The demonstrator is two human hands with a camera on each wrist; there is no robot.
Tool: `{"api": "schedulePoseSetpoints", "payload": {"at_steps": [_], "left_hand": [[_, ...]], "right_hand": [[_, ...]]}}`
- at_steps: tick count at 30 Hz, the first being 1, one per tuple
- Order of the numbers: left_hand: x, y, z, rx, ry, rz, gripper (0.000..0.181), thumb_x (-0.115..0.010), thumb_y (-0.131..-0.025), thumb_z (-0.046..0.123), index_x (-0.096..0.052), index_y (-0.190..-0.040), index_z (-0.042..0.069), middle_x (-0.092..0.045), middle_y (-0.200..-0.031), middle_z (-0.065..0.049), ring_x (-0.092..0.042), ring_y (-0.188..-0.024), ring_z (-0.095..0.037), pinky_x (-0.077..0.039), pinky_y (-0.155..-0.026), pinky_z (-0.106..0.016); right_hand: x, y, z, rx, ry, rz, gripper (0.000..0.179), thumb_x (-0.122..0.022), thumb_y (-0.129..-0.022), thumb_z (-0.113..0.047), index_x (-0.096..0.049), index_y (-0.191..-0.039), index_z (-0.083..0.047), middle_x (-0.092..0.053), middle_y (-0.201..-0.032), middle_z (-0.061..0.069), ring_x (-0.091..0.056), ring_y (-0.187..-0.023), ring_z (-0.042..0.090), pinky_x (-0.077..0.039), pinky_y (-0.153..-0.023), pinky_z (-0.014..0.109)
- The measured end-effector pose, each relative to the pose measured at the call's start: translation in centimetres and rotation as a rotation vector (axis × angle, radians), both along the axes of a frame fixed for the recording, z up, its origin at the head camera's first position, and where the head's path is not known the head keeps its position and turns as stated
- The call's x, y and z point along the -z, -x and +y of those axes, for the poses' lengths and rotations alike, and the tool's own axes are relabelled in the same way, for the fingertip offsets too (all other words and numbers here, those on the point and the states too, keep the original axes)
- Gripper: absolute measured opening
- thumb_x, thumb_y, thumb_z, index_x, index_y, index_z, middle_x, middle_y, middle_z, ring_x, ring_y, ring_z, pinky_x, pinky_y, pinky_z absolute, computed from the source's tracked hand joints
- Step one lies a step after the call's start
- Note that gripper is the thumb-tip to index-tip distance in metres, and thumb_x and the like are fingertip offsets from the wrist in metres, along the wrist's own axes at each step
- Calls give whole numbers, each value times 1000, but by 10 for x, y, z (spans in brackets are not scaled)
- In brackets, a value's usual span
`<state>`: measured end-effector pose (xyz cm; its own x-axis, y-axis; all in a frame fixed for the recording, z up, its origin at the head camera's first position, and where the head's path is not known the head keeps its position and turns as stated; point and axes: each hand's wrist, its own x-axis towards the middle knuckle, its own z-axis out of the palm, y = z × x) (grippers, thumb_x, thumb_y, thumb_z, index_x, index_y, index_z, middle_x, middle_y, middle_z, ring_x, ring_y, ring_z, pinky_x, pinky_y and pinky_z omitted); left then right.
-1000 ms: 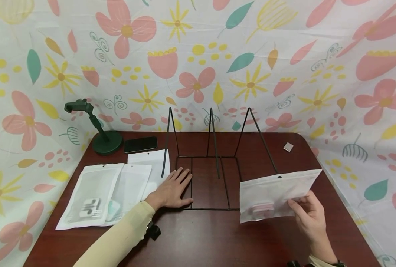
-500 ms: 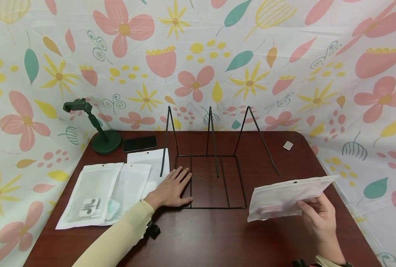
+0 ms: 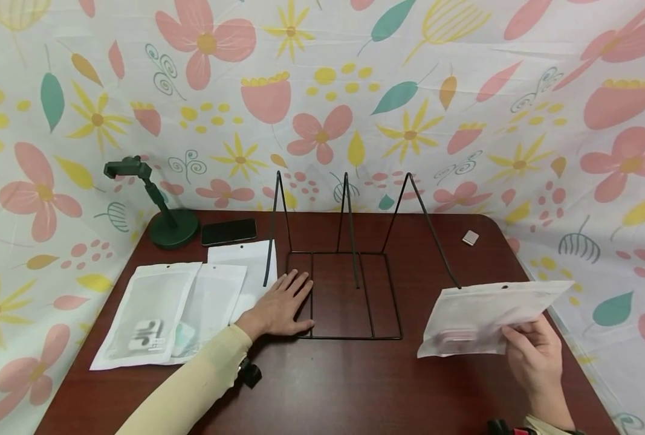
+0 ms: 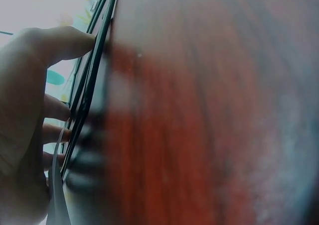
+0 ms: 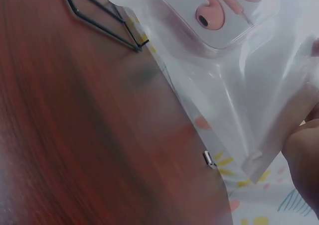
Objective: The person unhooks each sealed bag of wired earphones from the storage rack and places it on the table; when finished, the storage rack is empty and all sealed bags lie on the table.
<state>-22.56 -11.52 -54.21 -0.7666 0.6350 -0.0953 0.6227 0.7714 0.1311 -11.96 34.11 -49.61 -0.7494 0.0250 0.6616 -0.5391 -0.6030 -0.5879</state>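
Observation:
My right hand (image 3: 537,350) pinches the right end of a white zip bag (image 3: 480,311) between thumb and fingers, held sideways over the table's right side. Inside it, the right wrist view shows pink wired earphones (image 5: 212,17) in a clear case. A black wire rack (image 3: 349,338) with three pointed uprights stands mid-table. Spread flat, my left hand (image 3: 283,311) rests on the rack's left base wires. In the left wrist view its thumb and fingers lie along the black wires (image 4: 92,73).
Several white zip bags (image 3: 150,284) overlap at the left, one with white earphones (image 3: 146,334). Behind them are a dark phone (image 3: 228,232) and a green phone stand (image 3: 173,228). A small white square (image 3: 470,237) lies at the back right. A flowered cloth (image 3: 322,78) hangs behind the table.
My right hand has moved rightward with the bag, farther from the rack, and the bag's tilt has shifted along the way. The left hand stays on the rack.

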Motion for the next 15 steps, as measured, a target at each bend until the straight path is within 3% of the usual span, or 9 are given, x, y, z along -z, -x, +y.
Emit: {"api": "schedulePoseSetpoints", "payload": {"at_steps": [3,10,15], "left_hand": [[-1,1,0,1,7,3,90,-44,-90,69,-23,-155,11,-17,-162,-12,-12,-150,-34,-15,-120,-49],[-3,0,1,3,13,0,90,-44,-90,69,-24,-155,10,-18,-162,-12,-13,-150,-35,-16,-120,-49],[-4,-1,0,1,3,0,90,-44,-90,69,-24,-155,10,-18,-162,-12,-13,-150,-35,-16,-120,-49]], "right_hand": [[2,1,3,17,-19,-30,45,-20,-82,35,-38,-122,28,-61,-118,32,-59,-109,32,-50,-89,35],[4,3,7,84,-80,-116,45,-21,-82,36,-45,-117,23,-67,-105,25,-63,-91,24,-50,-68,29],[6,5,10,111,-99,-146,45,-21,-81,36,-47,-115,22,-68,-101,23,-63,-85,23,-48,-63,28]]}}
